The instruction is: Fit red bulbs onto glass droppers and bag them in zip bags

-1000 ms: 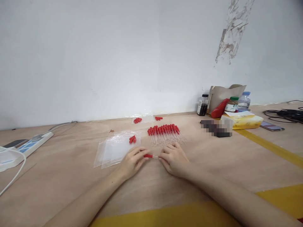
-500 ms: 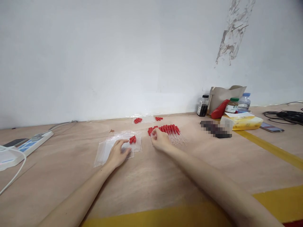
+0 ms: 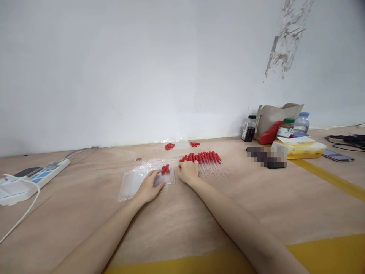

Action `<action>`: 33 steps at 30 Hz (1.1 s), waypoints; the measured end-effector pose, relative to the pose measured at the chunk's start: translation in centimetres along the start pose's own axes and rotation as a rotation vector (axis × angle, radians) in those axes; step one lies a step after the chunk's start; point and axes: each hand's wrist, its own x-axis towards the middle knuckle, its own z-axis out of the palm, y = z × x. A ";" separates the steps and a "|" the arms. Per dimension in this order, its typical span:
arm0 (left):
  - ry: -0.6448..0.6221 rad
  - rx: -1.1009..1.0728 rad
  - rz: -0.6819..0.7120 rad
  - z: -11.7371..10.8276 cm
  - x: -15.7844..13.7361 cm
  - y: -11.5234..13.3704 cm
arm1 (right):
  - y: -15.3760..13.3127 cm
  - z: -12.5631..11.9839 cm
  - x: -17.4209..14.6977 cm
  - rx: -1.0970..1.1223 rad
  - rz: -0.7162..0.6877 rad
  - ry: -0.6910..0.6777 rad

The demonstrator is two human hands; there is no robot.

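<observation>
My left hand [image 3: 149,188] rests over a stack of clear plastic bags [image 3: 128,184], thumb and fingers apart. Near its fingertips a few red dropper bulbs [image 3: 165,169] lie on or in the top bag. To the right, several droppers with red bulbs and thin clear stems [image 3: 209,158] lie side by side in a row, bulbs toward the wall. My right hand [image 3: 188,172] is closed at the left end of this row, touching or just over the stems. Its curled fingers hide whatever is between them.
Against the wall lie bags with red bulbs [image 3: 169,146]. At left are a power strip [image 3: 34,182] and a phone [image 3: 28,172]. At right stand a dark bottle [image 3: 249,129], a grey bag [image 3: 273,116], a jar [image 3: 286,128], a yellow tissue pack [image 3: 305,149] and another phone [image 3: 338,155].
The whole view has shifted slightly, moving things to the right. My right hand has turned and lowered at the row's left end, its fingers curled further under. My left hand stays over the bags.
</observation>
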 end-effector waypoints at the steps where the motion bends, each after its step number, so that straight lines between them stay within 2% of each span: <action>1: 0.017 -0.004 -0.009 -0.1 0.1 0.0 | -0.2 0.0 -0.1 0.011 0.020 0.002; 7: -0.007 -0.005 -0.196 -0.5 2.3 -0.1 | -1.9 -0.3 -0.3 0.047 0.131 -0.128; 12: 0.041 0.061 -0.264 0.5 4.2 -0.2 | -2.8 -0.9 -0.3 0.029 0.142 -0.194; 16: 0.077 0.065 -0.287 1.3 4.3 -0.3 | -3.4 -1.0 -0.2 0.004 0.123 -0.246; 21: 0.160 0.005 -0.285 0.3 4.1 0.6 | -3.4 -1.7 0.2 0.028 0.142 -0.259; 24: 0.189 -0.081 -0.240 -0.9 4.2 1.9 | -1.5 -3.3 0.1 0.088 0.159 -0.183; 26: 0.164 -0.162 -0.189 -1.2 3.9 3.2 | 0.6 -4.5 -0.5 0.211 0.136 -0.080; 29: 0.082 -0.288 -0.094 -0.6 2.5 5.3 | 4.6 -5.4 -2.2 0.410 -0.029 0.030; 31: -0.037 -0.400 0.012 0.2 1.0 6.5 | 6.9 -5.4 -3.7 0.459 -0.114 0.102; 33: -0.107 -0.410 0.082 1.0 -0.5 7.4 | 8.5 -5.0 -5.3 0.476 -0.205 0.152</action>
